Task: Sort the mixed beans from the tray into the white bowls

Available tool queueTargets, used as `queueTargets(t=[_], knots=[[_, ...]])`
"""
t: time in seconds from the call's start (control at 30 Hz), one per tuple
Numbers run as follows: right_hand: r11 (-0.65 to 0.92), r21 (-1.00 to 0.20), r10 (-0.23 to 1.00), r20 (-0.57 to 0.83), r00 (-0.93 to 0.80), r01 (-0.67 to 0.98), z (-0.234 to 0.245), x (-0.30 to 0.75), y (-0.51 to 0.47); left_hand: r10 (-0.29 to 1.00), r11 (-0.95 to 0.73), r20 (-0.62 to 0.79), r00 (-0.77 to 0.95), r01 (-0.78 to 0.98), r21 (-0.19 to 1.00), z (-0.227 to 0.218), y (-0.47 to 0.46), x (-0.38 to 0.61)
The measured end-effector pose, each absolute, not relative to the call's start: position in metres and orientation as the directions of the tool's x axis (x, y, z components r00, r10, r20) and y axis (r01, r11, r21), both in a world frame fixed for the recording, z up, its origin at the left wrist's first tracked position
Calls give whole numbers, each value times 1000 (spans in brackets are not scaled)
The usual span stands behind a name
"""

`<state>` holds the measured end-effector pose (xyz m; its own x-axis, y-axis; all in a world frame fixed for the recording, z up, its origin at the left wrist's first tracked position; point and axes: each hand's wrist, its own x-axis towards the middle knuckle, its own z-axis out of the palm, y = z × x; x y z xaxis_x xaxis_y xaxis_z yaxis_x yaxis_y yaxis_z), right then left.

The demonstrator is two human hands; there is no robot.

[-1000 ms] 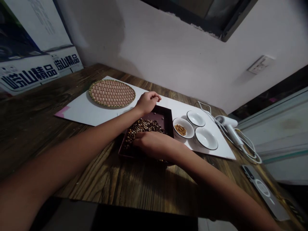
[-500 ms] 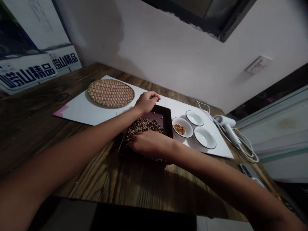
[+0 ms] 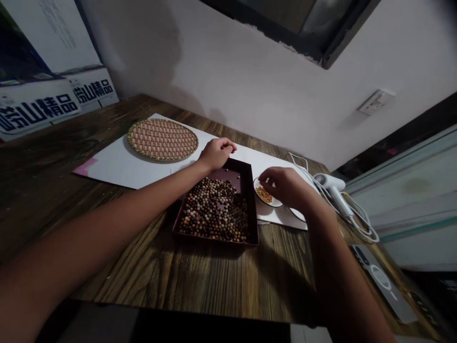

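Right hand's [image 3: 285,186] fingers [image 3: 266,176] pinch over the white dish [image 3: 271,204] of golden beads [image 3: 264,194], tips pointing down, perhaps holding one.

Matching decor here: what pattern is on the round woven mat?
The round woven mat has a pinkish basket weave and greenish rim; head view shows it best.

We read blue Chinese characters ending "山精品" on two white boards [image 3: 37,107] [image 3: 91,90] at upper left; the first character is unclear, and the smaller print above is too blurred to read.
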<state>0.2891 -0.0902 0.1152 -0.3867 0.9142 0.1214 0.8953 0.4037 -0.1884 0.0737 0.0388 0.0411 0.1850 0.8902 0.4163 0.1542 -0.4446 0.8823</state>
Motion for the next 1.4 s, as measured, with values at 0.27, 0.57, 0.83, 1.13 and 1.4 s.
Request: queueTargets(t=[0.27, 0.57, 0.83, 1.13, 1.4], knots=[[405, -129, 910, 150, -386, 905, 113, 280, -96, 887, -447, 422, 190, 120, 886, 41, 39, 74], [729, -368, 567, -149, -810, 577, 96, 167, -125, 886, -446, 430, 176, 69, 892, 42, 37, 74], [775, -214, 557, -213, -803, 594, 83, 166, -121, 891, -436, 420, 174, 68, 897, 40, 39, 75], [814, -27, 568, -169, -805, 580, 77, 161, -123, 882, -454, 437, 177, 68, 888, 39, 38, 75], [727, -192, 657, -83, -749, 659, 106, 185, -114, 888, -438, 416, 195, 89, 895, 40, 40, 73]])
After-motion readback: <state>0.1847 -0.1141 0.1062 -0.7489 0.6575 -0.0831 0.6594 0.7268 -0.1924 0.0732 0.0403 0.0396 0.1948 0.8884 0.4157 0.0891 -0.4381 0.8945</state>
